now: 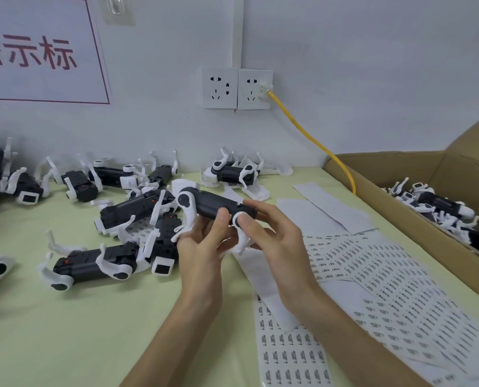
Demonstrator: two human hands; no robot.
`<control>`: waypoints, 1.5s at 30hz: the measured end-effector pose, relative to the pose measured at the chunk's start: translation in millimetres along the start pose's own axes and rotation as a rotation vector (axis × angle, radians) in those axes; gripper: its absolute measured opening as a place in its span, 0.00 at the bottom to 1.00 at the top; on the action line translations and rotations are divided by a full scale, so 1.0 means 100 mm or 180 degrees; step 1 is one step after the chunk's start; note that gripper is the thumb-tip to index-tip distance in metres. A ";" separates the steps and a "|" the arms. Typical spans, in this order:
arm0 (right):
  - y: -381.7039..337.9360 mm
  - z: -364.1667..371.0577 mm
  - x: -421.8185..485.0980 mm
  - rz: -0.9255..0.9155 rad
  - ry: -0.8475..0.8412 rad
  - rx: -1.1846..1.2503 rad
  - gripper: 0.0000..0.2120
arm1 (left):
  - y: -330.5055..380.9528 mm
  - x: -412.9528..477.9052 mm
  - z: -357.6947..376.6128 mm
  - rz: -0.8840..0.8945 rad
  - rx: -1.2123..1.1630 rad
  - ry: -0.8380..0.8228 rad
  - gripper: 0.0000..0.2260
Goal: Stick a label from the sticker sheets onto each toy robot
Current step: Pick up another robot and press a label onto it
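A black toy robot with white legs is held above the table at the centre. My left hand grips it from below, thumb pressed on its black body. My right hand holds its right end, thumb on the white hip joint. Several more toy robots lie scattered over the left half of the table. Sticker sheets printed with rows of small labels spread across the right half, one strip running to the near edge. No loose label is visible on my fingers.
A cardboard box at the right holds more toy robots. A yellow cable runs from the wall socket down behind the box. A paper sign hangs on the wall. The yellow-green table shows at the near left.
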State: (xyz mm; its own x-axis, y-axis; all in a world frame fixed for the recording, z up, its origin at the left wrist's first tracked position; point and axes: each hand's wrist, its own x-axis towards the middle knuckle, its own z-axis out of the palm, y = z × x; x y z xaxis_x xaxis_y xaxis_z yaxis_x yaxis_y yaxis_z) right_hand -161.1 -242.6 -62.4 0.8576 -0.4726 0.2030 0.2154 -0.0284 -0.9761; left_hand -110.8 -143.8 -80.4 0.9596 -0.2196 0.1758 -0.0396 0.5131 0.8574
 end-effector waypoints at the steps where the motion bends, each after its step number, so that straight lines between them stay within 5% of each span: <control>1: 0.01 0.01 0.00 -0.0028 0.0007 -0.0038 0.20 | 0.00 0.00 0.00 -0.0026 0.0009 0.0033 0.12; 15: -0.09 -0.19 0.15 0.0179 -0.0139 -0.0238 0.13 | -0.04 0.04 -0.02 -0.0299 0.0611 0.0004 0.14; 21: -0.13 -0.68 0.43 0.1429 0.0400 0.1053 0.20 | -0.08 0.01 -0.01 -0.0565 0.1191 -0.0300 0.10; 24: -0.15 -1.09 0.54 0.0873 0.1100 0.2879 0.26 | -0.07 0.00 0.00 -0.0590 0.1276 -0.0367 0.12; 26: -0.19 -1.36 0.58 0.0326 0.1428 0.3256 0.27 | -0.07 0.00 0.00 -0.0571 0.1316 -0.0361 0.13; 30: -0.10 -1.46 0.58 0.0507 0.1943 0.2644 0.22 | -0.06 0.01 -0.02 -0.0389 0.1486 -0.0288 0.13; 33: -0.04 -1.25 0.55 0.0976 0.1802 0.2467 0.17 | -0.06 0.00 -0.02 -0.0080 0.1808 -0.0274 0.13; 39: -0.01 -0.98 0.56 0.1010 0.1261 0.1553 0.11 | 0.23 0.15 -0.21 0.2303 0.3326 0.0735 0.10; 42: 0.00 -0.93 0.55 0.1028 0.1239 0.1408 0.10 | 0.35 0.31 -0.42 0.1838 0.4134 0.1278 0.12; 45: -0.02 -0.92 0.54 0.1037 0.1198 0.1390 0.08 | 0.30 0.32 -0.50 0.1081 0.4248 0.0848 0.06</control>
State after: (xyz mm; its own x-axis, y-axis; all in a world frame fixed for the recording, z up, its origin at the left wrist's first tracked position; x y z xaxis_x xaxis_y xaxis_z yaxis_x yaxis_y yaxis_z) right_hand -157.6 -349.0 -56.7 0.7062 -0.6744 -0.2155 0.2102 0.4903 -0.8458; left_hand -67.6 -93.8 -73.5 0.8673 -0.0065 0.4978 -0.3645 -0.6894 0.6260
